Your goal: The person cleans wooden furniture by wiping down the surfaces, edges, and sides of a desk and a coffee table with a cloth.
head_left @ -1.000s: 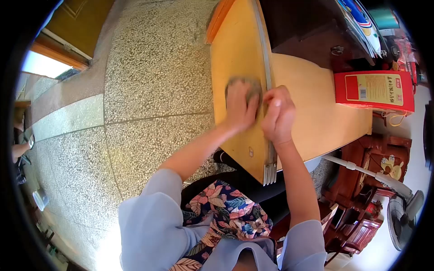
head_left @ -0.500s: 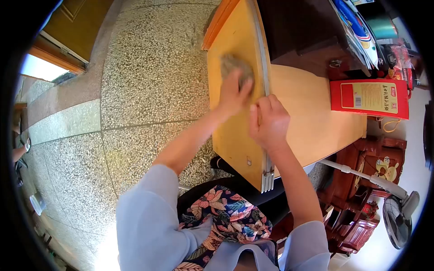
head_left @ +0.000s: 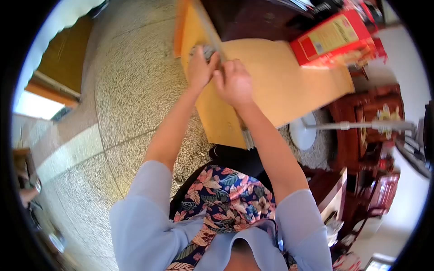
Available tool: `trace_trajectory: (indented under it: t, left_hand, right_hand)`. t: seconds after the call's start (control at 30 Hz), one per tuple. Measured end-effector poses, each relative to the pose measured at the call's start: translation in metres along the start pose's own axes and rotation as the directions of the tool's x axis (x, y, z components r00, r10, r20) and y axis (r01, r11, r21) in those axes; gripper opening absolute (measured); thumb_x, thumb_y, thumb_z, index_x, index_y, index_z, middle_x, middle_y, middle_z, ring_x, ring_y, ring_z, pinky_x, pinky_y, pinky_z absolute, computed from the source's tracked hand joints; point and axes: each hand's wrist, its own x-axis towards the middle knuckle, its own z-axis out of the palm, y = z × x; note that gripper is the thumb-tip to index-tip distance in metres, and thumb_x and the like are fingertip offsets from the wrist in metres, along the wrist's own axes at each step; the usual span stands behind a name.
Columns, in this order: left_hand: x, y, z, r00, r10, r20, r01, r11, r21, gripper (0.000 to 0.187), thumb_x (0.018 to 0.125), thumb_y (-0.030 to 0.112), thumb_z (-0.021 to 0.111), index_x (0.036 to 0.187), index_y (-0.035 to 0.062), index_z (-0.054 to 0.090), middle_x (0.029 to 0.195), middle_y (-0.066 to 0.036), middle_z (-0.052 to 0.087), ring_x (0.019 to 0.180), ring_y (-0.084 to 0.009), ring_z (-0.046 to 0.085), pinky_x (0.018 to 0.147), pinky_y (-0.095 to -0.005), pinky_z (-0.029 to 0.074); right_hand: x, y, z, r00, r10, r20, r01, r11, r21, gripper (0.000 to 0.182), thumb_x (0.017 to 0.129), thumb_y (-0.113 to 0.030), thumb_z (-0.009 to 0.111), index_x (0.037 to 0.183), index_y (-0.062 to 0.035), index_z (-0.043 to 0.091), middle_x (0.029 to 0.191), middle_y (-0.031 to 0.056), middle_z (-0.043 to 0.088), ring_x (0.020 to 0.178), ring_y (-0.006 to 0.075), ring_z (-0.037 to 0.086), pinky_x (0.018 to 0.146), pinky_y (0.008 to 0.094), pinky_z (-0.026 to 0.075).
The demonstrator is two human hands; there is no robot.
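Near side first: floral apron (head_left: 230, 189) just below the near end of the yellow panel (head_left: 217, 115). Right hand (head_left: 237, 86) is at the panel's metal-trimmed edge (head_left: 210, 27), fingers curled; can't tell if that grip is closed on the edge or only braced there. Left hand (head_left: 199, 70) is a bit further out, grip closed over a bunched grey cloth (head_left: 207, 53), which sits against the panel face near the orange strip (head_left: 181, 27). Change vs half a second ago: cloth has moved further out along the panel, toward the strip, and the whole view has swung round. My read: contact is now on the far stretch of the face, with the right hand likely steadying the edge. Hands are close together, left thumb side near the right fingers. Beyond the edge, the tabletop (head_left: 271, 86) carries a red box (head_left: 332, 38) at its far side, well apart from both hands, next to the dark cabinet (head_left: 257, 20). Furthest out: fan (head_left: 409, 156), partly cut off by the lens border. Motion blur hides cloth folds and exact fingertip contact.
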Motion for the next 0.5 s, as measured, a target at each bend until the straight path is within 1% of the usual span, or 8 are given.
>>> trace_trajectory:
  t: [0.03, 0.13, 0.17, 0.2, 0.23, 0.3, 0.4, 0.5]
  left_hand:
    - [-0.006, 0.003, 0.000, 0.999, 0.041, 0.027, -0.041, 0.999, 0.020, 0.040, 0.083, 0.037, 0.060, 0.102, 0.0035, 0.051, 0.096, -0.024, 0.060, 0.083, -0.0392, 0.060, 0.070, -0.0453, 0.046]
    - [-0.028, 0.008, -0.002, 0.991, 0.127, 0.035, -0.128, 0.991, 0.042, 0.047, 0.080, 0.031, 0.067, 0.113, 0.0015, 0.049, 0.095, -0.016, 0.063, 0.084, -0.0286, 0.062, 0.074, -0.0371, 0.049]
    - [-0.031, 0.024, -0.003, 0.996, 0.007, 0.091, -0.006, 1.000, -0.004, 0.038, 0.081, 0.026, 0.067, 0.108, 0.0011, 0.056, 0.099, -0.012, 0.062, 0.089, -0.0234, 0.060, 0.079, -0.0351, 0.047]
    - [-0.015, -0.003, 0.014, 0.992, -0.039, 0.117, 0.066, 0.970, -0.234, 0.030, 0.081, 0.023, 0.066, 0.100, 0.0000, 0.060, 0.090, -0.010, 0.064, 0.082, -0.0199, 0.061, 0.074, -0.0328, 0.048]
    - [0.007, -0.034, 0.022, 0.986, 0.127, 0.107, -0.102, 0.972, -0.210, 0.028, 0.082, 0.023, 0.065, 0.096, -0.0020, 0.061, 0.085, -0.009, 0.065, 0.079, -0.0182, 0.061, 0.071, -0.0316, 0.048]
    - [-0.003, -0.009, 0.018, 0.994, -0.027, 0.107, 0.030, 0.999, -0.025, 0.053, 0.082, 0.034, 0.064, 0.111, -0.0068, 0.047, 0.100, -0.022, 0.061, 0.091, -0.0326, 0.060, 0.082, -0.0393, 0.046]
    - [-0.014, -0.012, 0.023, 1.000, -0.002, 0.025, -0.002, 0.989, 0.148, 0.052, 0.084, 0.035, 0.061, 0.111, -0.0065, 0.047, 0.102, -0.025, 0.060, 0.094, -0.0350, 0.059, 0.085, -0.0389, 0.045]
    - [-0.024, -0.004, 0.028, 0.999, -0.037, -0.039, 0.047, 0.963, 0.267, 0.052, 0.085, 0.036, 0.060, 0.111, -0.0061, 0.047, 0.105, -0.025, 0.059, 0.096, -0.0346, 0.059, 0.086, -0.0387, 0.045]
  right_hand:
    - [-0.005, -0.004, -0.004, 0.999, 0.052, 0.007, -0.052, 0.997, -0.064, 0.030, 0.078, -0.018, 0.061, 0.101, -0.0002, 0.055, 0.089, 0.0178, 0.055, 0.087, 0.0334, 0.054, 0.075, 0.0434, 0.046]
    - [-0.039, -0.021, -0.030, 0.991, 0.106, 0.076, -0.108, 0.994, 0.018, 0.050, 0.074, -0.015, 0.061, 0.118, 0.0053, 0.048, 0.106, 0.0215, 0.052, 0.109, 0.0350, 0.045, 0.088, 0.0405, 0.042]
    - [-0.051, -0.020, -0.037, 0.995, 0.085, 0.054, -0.087, 0.995, 0.041, 0.056, 0.073, -0.013, 0.060, 0.123, 0.0072, 0.045, 0.112, 0.0221, 0.050, 0.113, 0.0357, 0.042, 0.092, 0.0392, 0.040]
    - [-0.056, -0.021, -0.045, 0.974, 0.160, 0.163, -0.173, 0.983, 0.068, 0.061, 0.072, -0.013, 0.061, 0.126, 0.0059, 0.041, 0.120, 0.0230, 0.043, 0.118, 0.0378, 0.038, 0.098, 0.0416, 0.035]
    - [-0.058, -0.025, -0.052, 0.936, 0.224, 0.270, -0.262, 0.958, 0.114, 0.065, 0.072, -0.014, 0.063, 0.129, 0.0046, 0.037, 0.129, 0.0240, 0.037, 0.122, 0.0400, 0.035, 0.104, 0.0439, 0.030]
    - [-0.063, -0.029, -0.063, 0.947, 0.230, 0.223, -0.230, 0.973, -0.024, 0.066, 0.070, -0.014, 0.064, 0.128, 0.0047, 0.038, 0.129, 0.0243, 0.036, 0.123, 0.0402, 0.033, 0.105, 0.0445, 0.027]
    - [-0.075, -0.027, -0.064, 0.885, 0.327, 0.331, -0.363, 0.931, 0.052, 0.069, 0.069, -0.013, 0.065, 0.129, 0.0059, 0.038, 0.127, 0.0257, 0.038, 0.122, 0.0397, 0.035, 0.105, 0.0429, 0.026]
    - [-0.090, -0.022, -0.057, 0.921, 0.293, 0.255, -0.285, 0.956, -0.070, 0.070, 0.065, -0.014, 0.065, 0.126, 0.0091, 0.040, 0.121, 0.0257, 0.043, 0.113, 0.0364, 0.043, 0.099, 0.0403, 0.032]
